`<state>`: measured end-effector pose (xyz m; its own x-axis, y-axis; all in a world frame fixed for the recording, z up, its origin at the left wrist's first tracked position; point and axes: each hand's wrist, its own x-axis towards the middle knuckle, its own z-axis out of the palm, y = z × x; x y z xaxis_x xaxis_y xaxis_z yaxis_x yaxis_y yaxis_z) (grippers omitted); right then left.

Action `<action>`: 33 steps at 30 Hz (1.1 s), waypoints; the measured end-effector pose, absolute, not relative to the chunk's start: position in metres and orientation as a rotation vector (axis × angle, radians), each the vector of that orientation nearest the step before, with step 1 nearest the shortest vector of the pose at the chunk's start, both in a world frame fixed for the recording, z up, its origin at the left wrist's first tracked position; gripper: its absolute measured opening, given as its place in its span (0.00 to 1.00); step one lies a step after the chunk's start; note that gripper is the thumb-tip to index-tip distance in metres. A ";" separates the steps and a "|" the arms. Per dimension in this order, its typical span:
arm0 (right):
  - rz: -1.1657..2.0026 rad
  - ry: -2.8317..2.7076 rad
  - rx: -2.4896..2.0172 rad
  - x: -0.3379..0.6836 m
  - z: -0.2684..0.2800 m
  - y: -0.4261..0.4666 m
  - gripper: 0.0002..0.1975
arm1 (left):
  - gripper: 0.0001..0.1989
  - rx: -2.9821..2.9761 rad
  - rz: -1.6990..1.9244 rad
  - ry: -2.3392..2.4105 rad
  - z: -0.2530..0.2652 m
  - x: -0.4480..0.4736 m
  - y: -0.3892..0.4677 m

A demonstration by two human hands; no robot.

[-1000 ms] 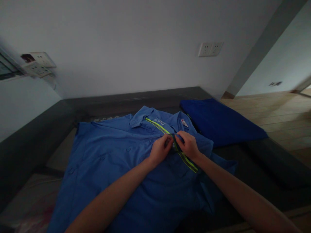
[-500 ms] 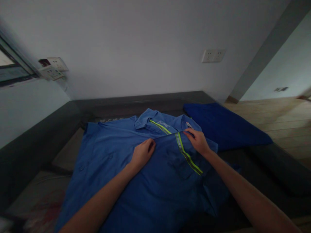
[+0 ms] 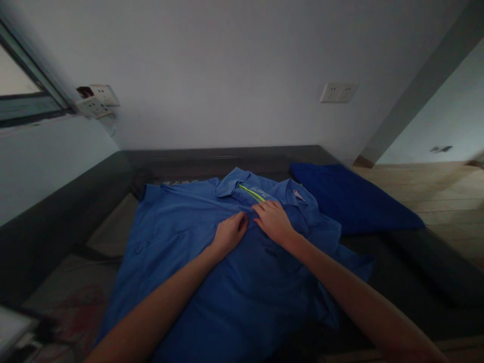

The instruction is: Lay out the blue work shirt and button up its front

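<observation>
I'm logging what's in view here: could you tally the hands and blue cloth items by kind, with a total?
Hands: 2 (left hand, right hand)
Blue shirt under the hands: 1
Darker blue cloth beyond the shirt, to the right: 1
Total: 4

The blue shirt (image 3: 227,312) is matt cloth, thin-looking and softly creased, with smooth round buttons (image 3: 138,249) that look like plastic. Its yellow-green strip (image 3: 249,191) has a smooth, bright finish — crisper than the fabric around it. The folded darker blue piece (image 3: 348,199) is cloth too, flat and dull. Behind, the wall (image 3: 212,75) has a smooth, matt, paint-like coat, and the sockets (image 3: 339,93) are smooth white plastic. The pale floor (image 3: 404,189) has a faint sheen (wood or tile, I cannot tell).
</observation>
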<state>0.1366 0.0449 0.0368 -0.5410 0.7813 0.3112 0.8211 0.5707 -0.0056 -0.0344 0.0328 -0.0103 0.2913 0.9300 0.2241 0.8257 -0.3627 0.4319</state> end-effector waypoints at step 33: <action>0.727 -2.227 -1.011 0.145 0.014 0.067 0.09 | 0.08 2.183 0.561 1.517 0.026 -0.036 0.040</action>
